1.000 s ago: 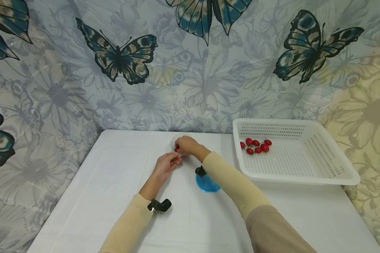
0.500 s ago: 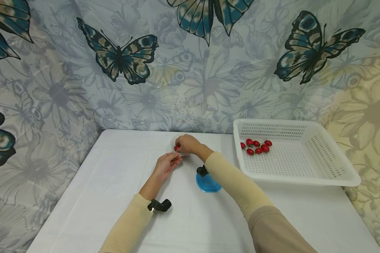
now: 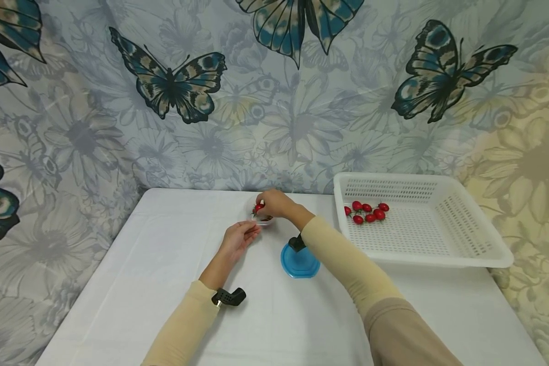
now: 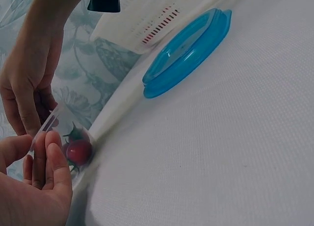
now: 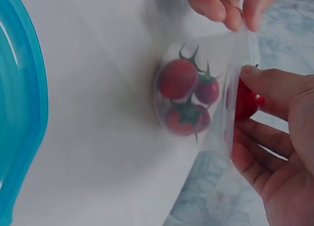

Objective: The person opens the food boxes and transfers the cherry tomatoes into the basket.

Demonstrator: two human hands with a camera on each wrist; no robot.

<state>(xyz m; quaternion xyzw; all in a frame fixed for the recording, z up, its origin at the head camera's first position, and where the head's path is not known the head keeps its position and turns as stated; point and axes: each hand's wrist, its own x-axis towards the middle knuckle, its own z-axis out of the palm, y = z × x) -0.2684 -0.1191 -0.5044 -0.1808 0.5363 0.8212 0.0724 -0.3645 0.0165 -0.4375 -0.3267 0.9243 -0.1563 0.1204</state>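
**More of the tub [image 5: 216, 133] comes into view**

The basket [image 3: 421, 234] sits at the far right of the white table [image 3: 132, 284], as it did a second ago. The right sleeve [image 3: 347, 259] now uncovers more of the blue lid [image 3: 300, 264], because the right hand [image 3: 276, 203] has shifted slightly far and right. Its thumb and fingers are curled round a tomato [image 5: 245, 101] at the tub's mouth. The left hand [image 3: 238, 238] has hardly moved and pinches the tub's near rim. The tub is by the table's far edge, left of the basket. At least four tub tomatoes [image 5: 177, 79] show; the basket tomatoes [image 3: 379, 214] lie clustered left, apparently unchanged. So the held tomato seems unreleased; whether it is going in or out, I cannot tell.
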